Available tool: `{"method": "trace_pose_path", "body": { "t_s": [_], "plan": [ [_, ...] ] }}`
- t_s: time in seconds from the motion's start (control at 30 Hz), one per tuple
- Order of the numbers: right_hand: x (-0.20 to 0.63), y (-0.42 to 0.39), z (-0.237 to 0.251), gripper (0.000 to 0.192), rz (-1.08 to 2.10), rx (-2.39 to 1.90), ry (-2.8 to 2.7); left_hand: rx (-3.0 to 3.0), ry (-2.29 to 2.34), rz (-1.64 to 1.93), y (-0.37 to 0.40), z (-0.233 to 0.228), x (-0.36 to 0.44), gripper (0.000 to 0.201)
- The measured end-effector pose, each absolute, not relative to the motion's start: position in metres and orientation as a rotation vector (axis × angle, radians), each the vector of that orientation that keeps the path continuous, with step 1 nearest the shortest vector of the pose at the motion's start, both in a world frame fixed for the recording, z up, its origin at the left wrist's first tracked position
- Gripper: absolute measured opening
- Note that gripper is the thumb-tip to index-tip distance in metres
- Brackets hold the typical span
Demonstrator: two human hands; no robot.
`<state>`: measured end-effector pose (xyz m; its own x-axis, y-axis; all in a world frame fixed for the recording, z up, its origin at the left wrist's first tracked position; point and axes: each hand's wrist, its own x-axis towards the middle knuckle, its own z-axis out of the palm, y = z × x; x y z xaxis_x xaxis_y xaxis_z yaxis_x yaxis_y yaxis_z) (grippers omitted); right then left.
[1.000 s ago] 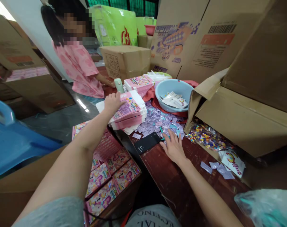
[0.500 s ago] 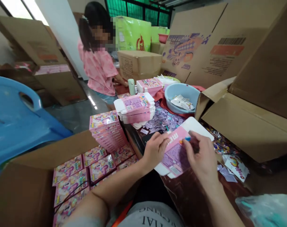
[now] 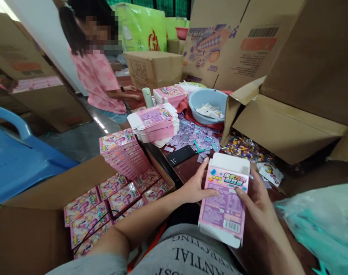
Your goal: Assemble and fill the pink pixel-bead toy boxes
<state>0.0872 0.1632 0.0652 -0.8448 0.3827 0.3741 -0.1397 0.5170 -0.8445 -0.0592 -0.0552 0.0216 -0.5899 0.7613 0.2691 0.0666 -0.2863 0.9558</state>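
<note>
Pink cardboard, printed and now squared up, is held above the lap: a small carton [image 3: 224, 200] is gripped between both hands at the near edge of the dark wooden bench [image 3: 191, 170]. The left hand [image 3: 194, 188] is closed on the carton's left edge, thumb across the printed face; the right hand [image 3: 256, 200] is clamped on its right side. Half a second earlier the same piece was seen tilted and nearly flat between the fingers; a second earlier it had not been taken up, the left hand resting on the stack of flat blanks [image 3: 155, 124] and the right lying beside the black phone [image 3: 181, 155]. The blank appears to have been drawn from that stack and opened into a sleeve, its top flaps standing white and unfolded, so the shaping is judged to be under way rather than finished. Lilac sachets [image 3: 195, 135] are strewn behind the phone, near a blue basin [image 3: 197, 100]. Finished boxes are seen packed in rows in an open shipping case [image 3: 42, 198] at the left. Another person in a pink shirt [image 3: 98, 80] is seen working further along.
</note>
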Motion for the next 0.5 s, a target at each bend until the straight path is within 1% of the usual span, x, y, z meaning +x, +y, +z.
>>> {"method": "trace_pose_path", "body": {
  "t_s": [0.03, 0.07, 0.1, 0.2, 0.23, 0.27, 0.3, 0.37, 0.43, 0.47, 0.5],
  "plan": [
    [0.099, 0.168, 0.054, 0.082, 1.479, -0.267, -2.204, 1.078, 1.402, 1.904, -0.053, 0.013, -0.056, 0.128],
    [0.111, 0.171, 0.044, 0.080, 1.594, -0.355, -2.178, 1.107, 1.342, 1.861, -0.050, 0.006, -0.053, 0.124],
    [0.124, 0.173, 0.036, 0.075, 1.657, -0.439, -2.169, 1.122, 1.313, 1.808, -0.048, -0.001, -0.049, 0.113],
    [0.162, 0.173, 0.024, 0.045, 1.679, -0.594, -2.227, 1.099, 1.309, 1.716, -0.039, -0.013, -0.038, 0.077],
    [0.172, 0.172, 0.022, 0.038, 1.626, -0.627, -2.230, 1.083, 1.335, 1.714, -0.035, -0.014, -0.034, 0.067],
    [0.179, 0.171, 0.019, 0.036, 1.540, -0.652, -2.218, 1.063, 1.369, 1.724, -0.030, -0.014, -0.031, 0.059],
    [0.185, 0.169, 0.016, 0.036, 1.438, -0.666, -2.195, 1.043, 1.407, 1.743, -0.025, -0.013, -0.028, 0.055],
    [0.190, 0.164, 0.009, 0.039, 1.258, -0.694, -2.100, 1.004, 1.474, 1.787, -0.018, -0.008, -0.024, 0.054],
    [0.189, 0.161, 0.004, 0.053, 1.188, -0.723, -1.982, 0.983, 1.500, 1.806, -0.014, -0.002, -0.023, 0.059],
    [0.188, 0.160, 0.003, 0.057, 1.181, -0.724, -1.962, 0.982, 1.502, 1.801, -0.014, 0.000, -0.022, 0.062],
    [0.186, 0.160, 0.003, 0.054, 1.171, -0.711, -1.972, 0.987, 1.502, 1.787, -0.016, 0.003, -0.023, 0.063]
  ]
}}
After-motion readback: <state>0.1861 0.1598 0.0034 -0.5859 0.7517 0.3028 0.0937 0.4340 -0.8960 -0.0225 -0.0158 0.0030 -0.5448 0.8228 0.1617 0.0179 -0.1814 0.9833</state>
